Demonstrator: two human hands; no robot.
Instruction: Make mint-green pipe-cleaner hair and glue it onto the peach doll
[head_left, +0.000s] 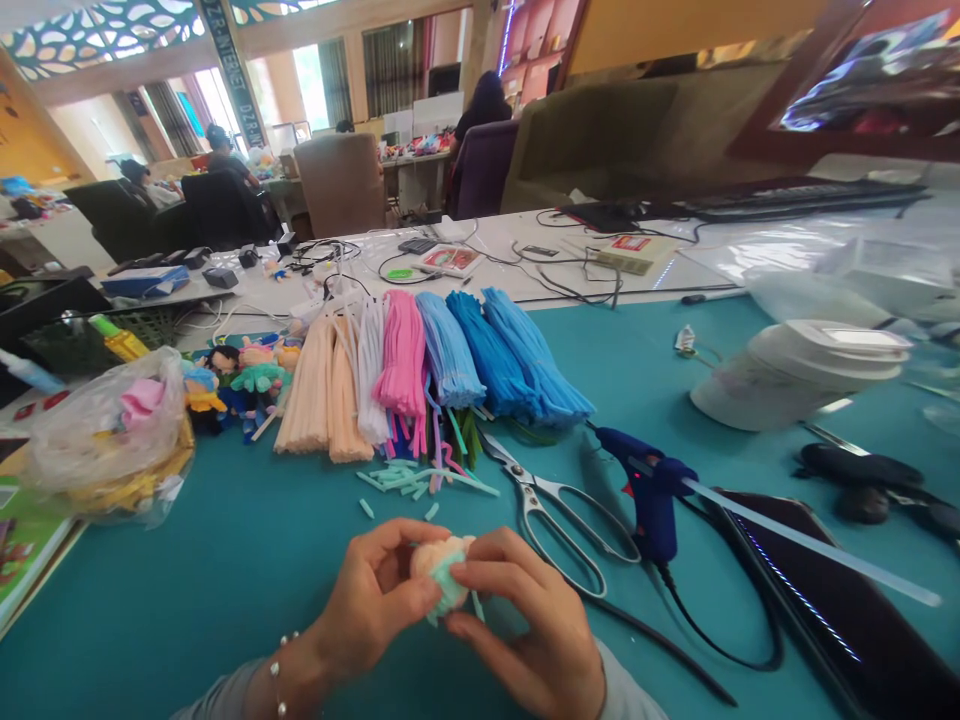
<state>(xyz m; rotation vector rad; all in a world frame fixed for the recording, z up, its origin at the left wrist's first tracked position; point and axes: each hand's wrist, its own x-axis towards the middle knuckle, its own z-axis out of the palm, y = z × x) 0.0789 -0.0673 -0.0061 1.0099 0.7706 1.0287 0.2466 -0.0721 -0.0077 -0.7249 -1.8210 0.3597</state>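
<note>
Between my two hands is a small fuzzy piece (444,572), peach with a mint-green strip, which looks made of pipe cleaners. My left hand (375,590) grips its left side between thumb and fingers. On the other side my right hand (517,600) pinches the mint-green part with its fingertips. A thin mint end hangs down beside the right fingers. Just beyond the hands lie short mint-green pipe cleaner cuttings (401,478). Scissors (559,505) with open handles rest to the right of them, near a dark blue glue gun (646,490) with a long glue stick in its back.
Bundles of pipe cleaners in peach (315,390), pink (401,350) and blue (517,360) lie across the mat (247,580). Small dolls (247,375) and a plastic bag (105,430) are at left. A white lidded cup (795,375) and a dark tablet-like slab (840,600) are at right.
</note>
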